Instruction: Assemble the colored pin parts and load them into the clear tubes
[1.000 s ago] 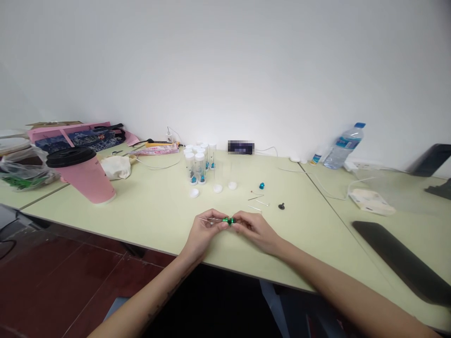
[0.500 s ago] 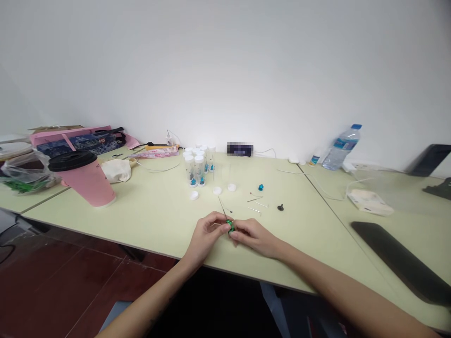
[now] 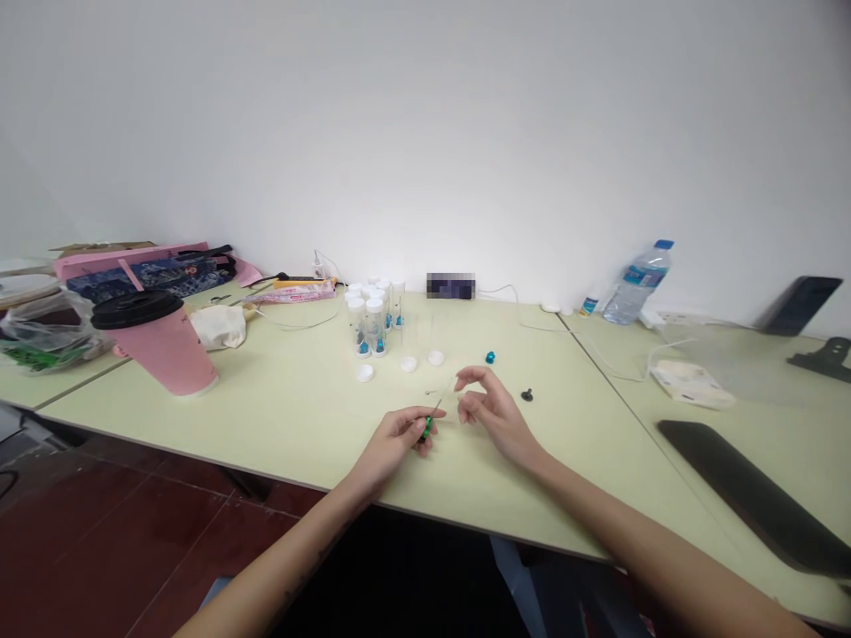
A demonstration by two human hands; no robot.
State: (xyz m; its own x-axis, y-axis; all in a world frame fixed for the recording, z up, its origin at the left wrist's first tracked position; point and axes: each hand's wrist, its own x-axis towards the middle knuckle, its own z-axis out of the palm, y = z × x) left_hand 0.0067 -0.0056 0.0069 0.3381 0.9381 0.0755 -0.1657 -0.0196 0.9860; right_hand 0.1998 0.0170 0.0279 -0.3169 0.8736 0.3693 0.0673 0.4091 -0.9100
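Note:
My left hand (image 3: 399, 440) pinches a small shiny green piece (image 3: 426, 429) with a thin metal rod (image 3: 436, 408) sticking up and to the right from it. Just right of the rod, my right hand (image 3: 493, 413) has its fingers curled but apart, with nothing visible between them. It hides part of the table where thin rods lay. A small blue piece (image 3: 490, 357) lies beyond my right hand, and a black piece with a short stem (image 3: 527, 395) sits to its right. Three white caps (image 3: 365, 373) lie beyond my hands.
Several clear tubes with white lids (image 3: 375, 323) stand at the back, blue pieces inside. A pink cup (image 3: 169, 350) is at left. At right are a water bottle (image 3: 638, 282), a white device (image 3: 691, 383) and a long dark pad (image 3: 745, 487). A cable (image 3: 615, 370) runs along the back.
My right hand has let go of the green piece and moved up and right, its fingers parting. My left hand keeps the piece, and its rod now leans right instead of left.

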